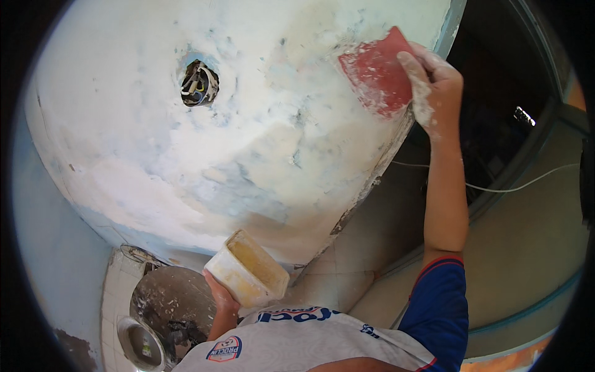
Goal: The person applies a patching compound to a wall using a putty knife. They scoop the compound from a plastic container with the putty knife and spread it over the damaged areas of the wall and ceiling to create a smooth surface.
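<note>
Clasping a yellow-smeared tub [246, 271] below the wire-filled hole [199, 83] is our left hand [221, 294], our right hand [437, 84] pinching a red scraper [377, 75] right of that hole, beside the open wall edge [398, 137].

One wall hole [186, 94]; inside it, wires [202, 77] too tangled to count. One right hand [439, 80] right of the hole, one left hand [222, 296] below: two in all. Right of the hole, one red spreader [379, 73], one white cable [496, 191]. Below the hole, one plastic tub [234, 280], one round basin [126, 335].
</note>
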Tool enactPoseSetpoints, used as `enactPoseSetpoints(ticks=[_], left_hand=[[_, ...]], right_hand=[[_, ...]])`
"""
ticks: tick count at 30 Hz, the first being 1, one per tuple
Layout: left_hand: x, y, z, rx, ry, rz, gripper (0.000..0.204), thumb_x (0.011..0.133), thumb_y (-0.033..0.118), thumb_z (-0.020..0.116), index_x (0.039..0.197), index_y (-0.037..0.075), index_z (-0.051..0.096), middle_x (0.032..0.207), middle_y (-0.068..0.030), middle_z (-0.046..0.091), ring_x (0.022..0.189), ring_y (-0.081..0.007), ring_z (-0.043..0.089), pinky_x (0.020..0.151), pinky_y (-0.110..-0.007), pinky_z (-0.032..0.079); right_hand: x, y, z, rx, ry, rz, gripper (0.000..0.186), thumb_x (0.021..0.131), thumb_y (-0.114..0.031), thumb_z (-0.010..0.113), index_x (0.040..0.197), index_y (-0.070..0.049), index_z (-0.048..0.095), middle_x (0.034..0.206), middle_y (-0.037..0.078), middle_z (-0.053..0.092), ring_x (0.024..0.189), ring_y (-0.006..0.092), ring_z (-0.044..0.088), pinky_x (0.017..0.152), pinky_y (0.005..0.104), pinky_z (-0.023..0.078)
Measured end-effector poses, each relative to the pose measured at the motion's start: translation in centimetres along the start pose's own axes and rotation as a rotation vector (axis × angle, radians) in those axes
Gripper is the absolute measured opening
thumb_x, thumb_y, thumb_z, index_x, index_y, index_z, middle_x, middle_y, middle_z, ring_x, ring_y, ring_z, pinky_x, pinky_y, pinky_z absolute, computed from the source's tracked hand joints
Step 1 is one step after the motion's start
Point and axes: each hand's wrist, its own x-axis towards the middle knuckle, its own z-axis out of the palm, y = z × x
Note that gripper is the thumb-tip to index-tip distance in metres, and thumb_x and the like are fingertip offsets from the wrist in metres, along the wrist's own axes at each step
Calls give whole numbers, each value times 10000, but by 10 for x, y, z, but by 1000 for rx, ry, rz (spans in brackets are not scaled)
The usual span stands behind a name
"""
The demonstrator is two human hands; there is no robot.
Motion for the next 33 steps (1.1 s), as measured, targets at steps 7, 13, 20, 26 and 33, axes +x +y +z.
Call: enactPoseSetpoints(ticks=[7, 13, 20, 26, 33], left_hand=[[6, 4, 4, 44, -15, -9, 797, 1012, 711, 253, 1490, 98, 426, 1452, -120, 529, 1311, -310, 528, 1093, -433, 431], [12, 7, -2, 76, -23, -49, 787, 1018, 702, 249, 1487, 95, 427, 1452, -118, 529, 1313, -302, 527, 1099, -429, 427], [9, 8, -1, 49, -73, -19, 783, 1018, 702, 252, 1488, 99, 422, 1450, -114, 533, 1308, -300, 531, 1093, -425, 433], [12, 4, -7, 16, -35, -21, 784, 1016, 705, 255, 1489, 103, 425, 1449, -106, 534, 1307, -297, 532, 1095, -423, 427], [13, 9, -10, 11, -45, 6, 796, 1011, 714, 253, 1490, 104, 428, 1458, -107, 530, 1312, -302, 529, 1102, -421, 420]], right_hand=[[-4, -1, -3, 217, 125, 129, 256, 956, -93, 690, 1147, 77, 702, 965, 54, 731, 859, 75, 629, 773, 222, 507], [2, 6, 3, 46, 239, -12, 306, 950, -131, 712, 1177, 73, 694, 997, 68, 725, 888, 89, 631, 813, 245, 508], [-5, 10, 13, 49, 60, 27, 318, 955, -157, 714, 1183, 64, 693, 1004, 54, 719, 902, 86, 616, 827, 232, 496], [8, 5, 2, 368, 268, 30, 329, 956, -174, 706, 1184, 63, 689, 1057, 76, 740, 910, 135, 677, 836, 262, 527], [21, -35, 12, -287, 261, -180, 294, 942, -217, 720, 1109, 26, 708, 936, 81, 754, 815, 119, 674, 770, 274, 530]])
